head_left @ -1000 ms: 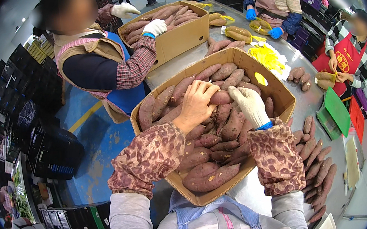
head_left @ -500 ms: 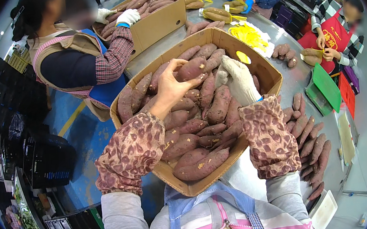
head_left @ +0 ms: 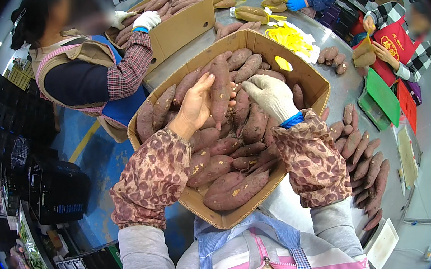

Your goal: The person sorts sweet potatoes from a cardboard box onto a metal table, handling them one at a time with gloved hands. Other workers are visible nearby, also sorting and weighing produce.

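A cardboard box [head_left: 308, 85] full of reddish-purple sweet potatoes [head_left: 237, 191] stands in front of me. My bare left hand [head_left: 196, 106] grips one long sweet potato [head_left: 221, 92], its tip pointing down over the pile. Just right of it is my right hand [head_left: 272, 97] in a white knitted glove, with fingers curled inward above the sweet potatoes. Whether those gloved fingers hold anything is hidden. Patterned sleeve covers wrap both my forearms.
A second box [head_left: 182, 26] of sweet potatoes stands at the far left beside a co-worker. Loose sweet potatoes [head_left: 363, 165] lie on the metal table [head_left: 343, 99] at right, near a green crate [head_left: 380, 101]. Yellow net bags [head_left: 290, 40] lie farther back; two other people handle bagged produce.
My left hand has turned its sweet potato from lying sideways to upright. My gloved right hand has shifted slightly left, toward it. A co-worker at right has raised a bag.
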Demonstrator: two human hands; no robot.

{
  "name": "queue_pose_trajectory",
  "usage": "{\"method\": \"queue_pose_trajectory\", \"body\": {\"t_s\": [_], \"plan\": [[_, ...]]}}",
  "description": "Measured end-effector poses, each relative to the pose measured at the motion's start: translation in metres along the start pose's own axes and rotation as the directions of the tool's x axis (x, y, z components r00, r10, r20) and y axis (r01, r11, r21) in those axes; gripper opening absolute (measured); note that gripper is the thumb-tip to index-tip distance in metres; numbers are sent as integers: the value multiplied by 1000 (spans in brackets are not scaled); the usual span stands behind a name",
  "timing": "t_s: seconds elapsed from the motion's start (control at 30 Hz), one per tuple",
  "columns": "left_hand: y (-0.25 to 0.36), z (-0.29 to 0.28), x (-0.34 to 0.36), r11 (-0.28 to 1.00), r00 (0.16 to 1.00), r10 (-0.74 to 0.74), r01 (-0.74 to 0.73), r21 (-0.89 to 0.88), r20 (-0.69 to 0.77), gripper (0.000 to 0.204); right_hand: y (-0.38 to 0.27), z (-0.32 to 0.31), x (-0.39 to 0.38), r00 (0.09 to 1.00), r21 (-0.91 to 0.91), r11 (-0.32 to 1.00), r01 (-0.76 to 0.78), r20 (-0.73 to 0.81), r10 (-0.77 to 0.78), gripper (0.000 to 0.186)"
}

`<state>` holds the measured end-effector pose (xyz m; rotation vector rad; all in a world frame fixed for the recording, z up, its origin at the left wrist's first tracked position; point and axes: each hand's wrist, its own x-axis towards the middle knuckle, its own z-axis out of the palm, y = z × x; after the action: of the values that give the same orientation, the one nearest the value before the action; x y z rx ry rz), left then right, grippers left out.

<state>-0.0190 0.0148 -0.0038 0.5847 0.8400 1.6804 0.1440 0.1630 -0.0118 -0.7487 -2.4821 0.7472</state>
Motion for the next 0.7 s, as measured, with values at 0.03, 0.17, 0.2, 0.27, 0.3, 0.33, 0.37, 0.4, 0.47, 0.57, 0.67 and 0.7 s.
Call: {"method": "queue_pose_trajectory", "body": {"t_s": [0.03, 0.17, 0.2, 0.27, 0.3, 0.33, 0.37, 0.4, 0.47, 0.57, 0.67, 0.7], "plan": [[0, -1, 0, 1000, 1000, -10, 10, 0, 8, 42, -2, -1, -1, 999, 63, 997, -44, -10, 45, 38], [-4, -3, 1, 997, 1000, 18, -17, 69, -9, 42, -6, 2, -2, 997, 197, 980, -38, 71, 25, 43], [-5, -2, 0, 993, 999, 30, -24, 113, -44, 42, -6, 5, -3, 998, 227, 974, 9, 63, -24, 42], [-7, 0, -1, 992, 996, 60, -52, 117, -65, 39, -4, 11, -6, 991, 291, 951, 101, 53, -121, 41], [-7, 1, -2, 992, 995, 77, -69, 107, -66, 38, -3, 13, -8, 989, 301, 948, 108, 65, -133, 40], [-7, 2, -2, 992, 994, 75, -67, 103, -80, 41, -2, 16, -10, 985, 318, 941, 117, 84, -151, 39], [-7, 2, -2, 993, 993, 88, -82, 89, -74, 44, -1, 18, -10, 978, 349, 925, 151, 81, -190, 38], [-6, 2, -2, 991, 991, 122, -119, 61, -47, 47, -2, 20, -11, 982, 279, 948, 154, 61, -178, 37], [-7, 0, -1, 993, 991, 101, -96, 61, -85, 44, -4, 22, -11, 980, 267, 946, 186, 19, -198, 37], [-9, -6, 2, 996, 997, 75, -74, 42, -32, 36, -7, 20, -6, 998, 422, 906, -26, 63, -1, 34], [-9, -11, 1, 996, 992, -90, 88, 27, 87, 41, -10, 15, -3, 1000, 679, 734, 13, -28, 8, 35], [-9, -10, -1, 989, 983, -149, 148, 13, 108, 42, -10, 14, -3, 999, 717, 697, 8, -37, 26, 35]]}}
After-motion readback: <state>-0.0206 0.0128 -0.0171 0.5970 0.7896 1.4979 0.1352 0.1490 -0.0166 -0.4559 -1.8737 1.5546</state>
